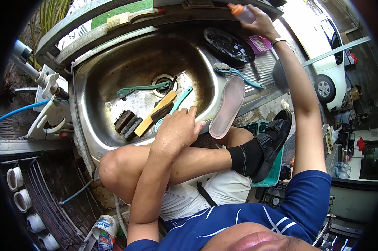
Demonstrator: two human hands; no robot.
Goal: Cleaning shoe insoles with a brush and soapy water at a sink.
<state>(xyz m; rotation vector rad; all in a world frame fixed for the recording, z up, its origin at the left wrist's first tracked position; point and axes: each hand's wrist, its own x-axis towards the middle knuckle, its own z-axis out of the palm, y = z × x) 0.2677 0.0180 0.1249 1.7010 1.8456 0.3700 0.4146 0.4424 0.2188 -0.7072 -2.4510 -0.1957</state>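
My right hand [262, 23] reaches up to the ledge behind the sink and is closed around a small clear bottle with an orange cap [242, 12]. My left hand [178, 127] rests with curled fingers on the front rim of the steel sink [82, 96]. The head end of a teal brush [181, 99] lies just beside that hand, and I cannot tell whether it grips anything. A pale shoe insole [227, 106] lies across the sink's right edge, close to my left fingers. My crossed leg carries a black shoe [274, 140].
In the basin lie a green long-handled brush [141, 88], a wooden-handled brush [155, 113] and dark bristle brushes [126, 122]. The drainboard holds a black pan [228, 44], a teal brush [239, 74] and a pink tub [260, 43]. Pipes and a valve [44, 79] stand left; a white car [323, 54] right.
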